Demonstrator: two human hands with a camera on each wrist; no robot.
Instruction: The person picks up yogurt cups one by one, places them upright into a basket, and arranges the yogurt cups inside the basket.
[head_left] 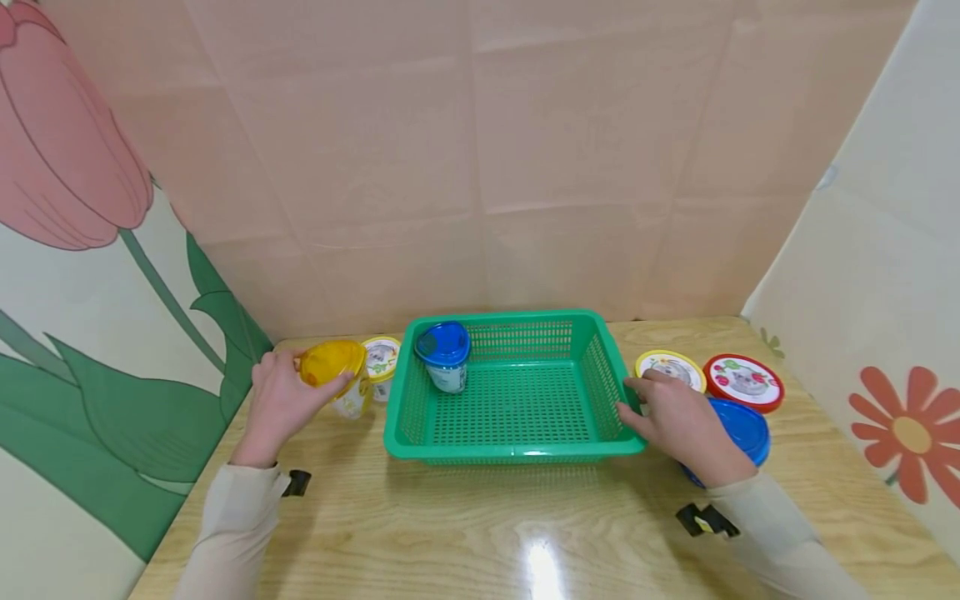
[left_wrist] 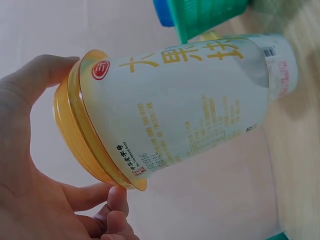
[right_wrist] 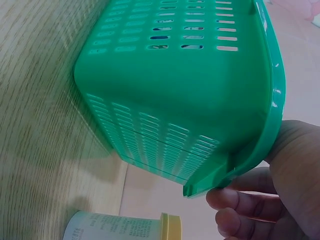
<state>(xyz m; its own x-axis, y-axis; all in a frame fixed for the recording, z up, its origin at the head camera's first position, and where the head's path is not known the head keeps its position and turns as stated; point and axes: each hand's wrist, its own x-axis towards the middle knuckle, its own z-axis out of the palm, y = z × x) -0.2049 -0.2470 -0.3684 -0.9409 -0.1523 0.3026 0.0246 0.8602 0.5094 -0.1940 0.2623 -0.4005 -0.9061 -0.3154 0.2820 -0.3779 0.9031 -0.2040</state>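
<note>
My left hand point(head_left: 281, 402) holds a white cup with a yellow lid point(head_left: 335, 367) by its lid rim, left of the green basket point(head_left: 517, 453). Thumb and fingers span the amber rim in the left wrist view, where gold lettering covers the cup's side point(left_wrist: 175, 105). Inside the basket, a blue-lidded cup point(head_left: 447, 358) stands in the back left corner. At the basket's right end, my right hand point(head_left: 678, 425) grips the rim, thumb on one side and fingers on the other in the right wrist view.
A tub with a yellow-edged lid point(head_left: 381, 358) stands between the held cup and the basket. On the right are another yellow-lidded tub point(head_left: 670, 367), a red-lidded tub point(head_left: 744, 382) and a blue-lidded container point(head_left: 742, 429), partly behind my right hand. Walls enclose the wooden table point(head_left: 420, 533).
</note>
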